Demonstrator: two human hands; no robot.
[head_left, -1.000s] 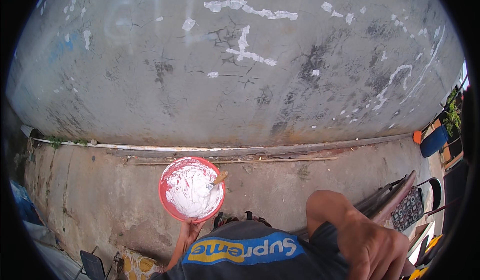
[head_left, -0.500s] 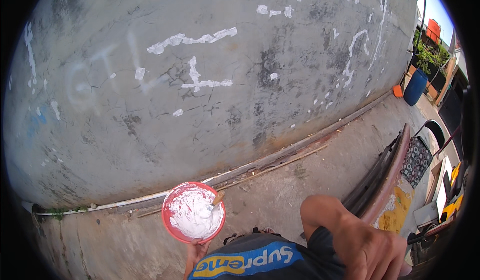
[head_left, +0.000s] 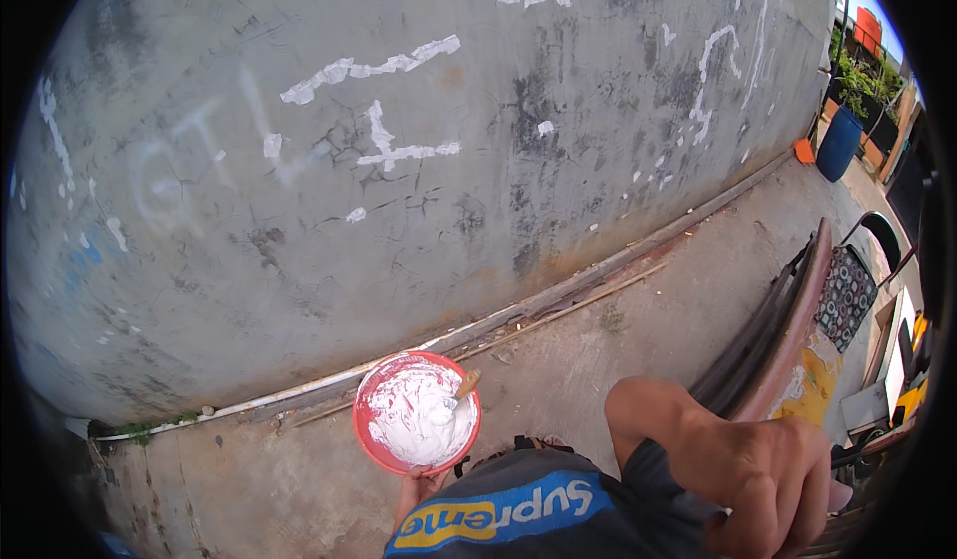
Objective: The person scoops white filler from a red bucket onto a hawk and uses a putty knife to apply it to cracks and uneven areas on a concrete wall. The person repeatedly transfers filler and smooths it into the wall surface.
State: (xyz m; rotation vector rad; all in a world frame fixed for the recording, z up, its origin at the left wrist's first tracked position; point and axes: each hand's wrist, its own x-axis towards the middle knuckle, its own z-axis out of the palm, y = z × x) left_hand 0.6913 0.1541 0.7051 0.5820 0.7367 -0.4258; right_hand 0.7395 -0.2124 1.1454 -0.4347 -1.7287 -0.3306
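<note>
My left hand [head_left: 424,481] grips the near rim of a round red plastic bowl [head_left: 362,427], with the fingers partly hidden under it. Thick white paste [head_left: 419,414] coats the inside. A putty knife with a wooden handle [head_left: 469,383] leans in the paste against the right side, its blade buried. My right hand [head_left: 763,474] is raised close to the camera at lower right, wrist bent and fingers curled closed. Whatever those fingers may hold is hidden from this view. Ahead stands a grey cracked wall [head_left: 399,260] with white filler patches [head_left: 409,152] along several cracks.
A pale pipe [head_left: 299,396] and a thin wooden stick [head_left: 568,310] lie along the wall's foot. To the right are a long curved brown piece [head_left: 793,310], a patterned cushion [head_left: 847,298] and stacked boards [head_left: 877,389]. A blue barrel [head_left: 839,145] stands farther off.
The bowl and my left hand appear slightly farther right in the picture. My right hand stays curled and shifts a little right. The whole view has turned slightly.
</note>
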